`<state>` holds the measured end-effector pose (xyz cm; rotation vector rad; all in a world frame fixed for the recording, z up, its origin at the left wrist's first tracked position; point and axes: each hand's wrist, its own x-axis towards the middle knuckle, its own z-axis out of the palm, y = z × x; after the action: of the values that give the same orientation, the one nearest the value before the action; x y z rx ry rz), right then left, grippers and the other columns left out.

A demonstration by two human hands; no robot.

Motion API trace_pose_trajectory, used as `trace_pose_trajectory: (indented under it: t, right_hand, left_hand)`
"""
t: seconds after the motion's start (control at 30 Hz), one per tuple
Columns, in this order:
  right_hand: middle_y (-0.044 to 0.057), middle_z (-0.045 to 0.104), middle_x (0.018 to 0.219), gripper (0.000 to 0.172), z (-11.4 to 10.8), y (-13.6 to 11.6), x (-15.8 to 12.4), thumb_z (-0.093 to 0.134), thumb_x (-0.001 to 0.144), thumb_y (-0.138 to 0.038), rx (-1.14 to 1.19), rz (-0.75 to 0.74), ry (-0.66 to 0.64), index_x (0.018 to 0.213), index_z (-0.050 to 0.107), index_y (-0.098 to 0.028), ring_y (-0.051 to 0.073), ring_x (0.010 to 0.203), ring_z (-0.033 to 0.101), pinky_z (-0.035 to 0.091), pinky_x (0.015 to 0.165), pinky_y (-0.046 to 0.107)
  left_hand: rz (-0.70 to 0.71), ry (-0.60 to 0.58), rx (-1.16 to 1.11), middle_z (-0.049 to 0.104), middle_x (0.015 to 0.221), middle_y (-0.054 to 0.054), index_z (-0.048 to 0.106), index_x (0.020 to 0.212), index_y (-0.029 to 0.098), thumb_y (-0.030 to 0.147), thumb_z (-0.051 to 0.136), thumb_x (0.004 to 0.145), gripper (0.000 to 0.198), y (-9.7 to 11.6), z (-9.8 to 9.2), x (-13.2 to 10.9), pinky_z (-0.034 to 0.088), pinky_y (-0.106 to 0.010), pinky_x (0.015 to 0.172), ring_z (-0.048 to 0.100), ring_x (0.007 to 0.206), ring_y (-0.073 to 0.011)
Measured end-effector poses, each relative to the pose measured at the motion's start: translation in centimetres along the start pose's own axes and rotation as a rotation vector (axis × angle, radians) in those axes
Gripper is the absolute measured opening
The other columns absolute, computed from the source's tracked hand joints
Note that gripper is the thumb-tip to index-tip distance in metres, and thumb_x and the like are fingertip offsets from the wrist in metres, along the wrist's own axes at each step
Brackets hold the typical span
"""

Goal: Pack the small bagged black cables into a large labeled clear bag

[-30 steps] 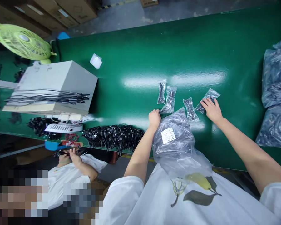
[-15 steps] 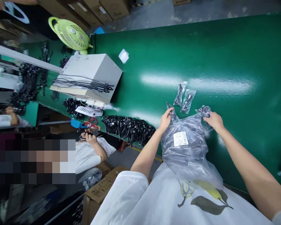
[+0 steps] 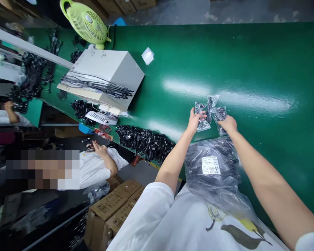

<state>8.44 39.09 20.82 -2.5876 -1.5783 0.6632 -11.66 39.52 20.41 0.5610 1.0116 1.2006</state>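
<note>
Gathering is looking like the step in hand, I'd say. One small clear plastic packet with black contents (image 3: 203, 126) is lying at the left hand (image 3: 194, 122), which is half open with its fingers curling over it; can't tell if that's a real grip. The right hand (image 3: 229, 124) is closing on the side of another clear, black-filled packet (image 3: 220, 113). A third see-through packet (image 3: 211, 101) is sitting between those two, no fingers on it. My take: the next move is calling for a firm pinch, since slick film could be slipping. Nearer the body, a big translucent plastic bag of dark contents (image 3: 199, 177) is lying at the near edge of the shiny green table (image 3: 251, 62). Off left, a long heap of black cables (image 3: 146, 143) is lining that edge. Versus half a second ago, both hands are reaching farther out past the big bag, and three packets are showing instead of four.
</note>
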Motion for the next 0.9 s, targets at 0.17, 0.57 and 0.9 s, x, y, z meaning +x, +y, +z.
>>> trace_pose_trajectory:
  t: [0.17, 0.57, 0.9]
  right_hand:
    - [0.014, 0.072, 0.111, 0.034, -4.1, 4.1, 0.6, 0.07, 0.083, -0.035, -0.115, -0.303, 0.097, 0.11, 0.072, -0.015, 0.032, 0.103, 0.068, 0.053, 0.09, 0.038]
    - [0.014, 0.073, 0.108, 0.026, -1.6, -8.0, 5.0, 0.055, 0.084, -0.008, -0.465, -1.131, -0.076, 0.105, 0.068, -0.015, 0.028, 0.122, 0.062, 0.03, 0.121, 0.051]
    - [0.007, 0.075, 0.117, 0.051, 0.9, -2.2, -11.4, 0.079, 0.072, -0.051, 0.878, -0.281, -0.192, 0.113, 0.068, -0.024, 0.03, 0.108, 0.071, 0.059, 0.098, 0.045]
  left_hand:
    - [-0.105, 0.02, -0.035, 0.076, 0.116, -0.01, 0.062, 0.117, 0.017, 0.021, 0.066, 0.09, 0.028, -1.4, -4.0, -0.1, 0.053, -0.028, 0.089, 0.073, 0.098, -0.0169]
    - [-0.146, 0.01, -0.151, 0.072, 0.129, -0.008, 0.064, 0.121, 0.018, 0.013, 0.08, 0.074, 0.05, -3.2, -9.6, -2.2, 0.047, -0.036, 0.109, 0.064, 0.125, -0.0218]
    - [0.153, -0.351, -0.026, 0.04, 0.168, -0.012, 0.048, 0.155, 0.024, 0.064, 0.057, 0.097, 0.072, -2.8, 0.2, -8.6, 0.023, -0.048, 0.132, 0.032, 0.158, -0.0303]
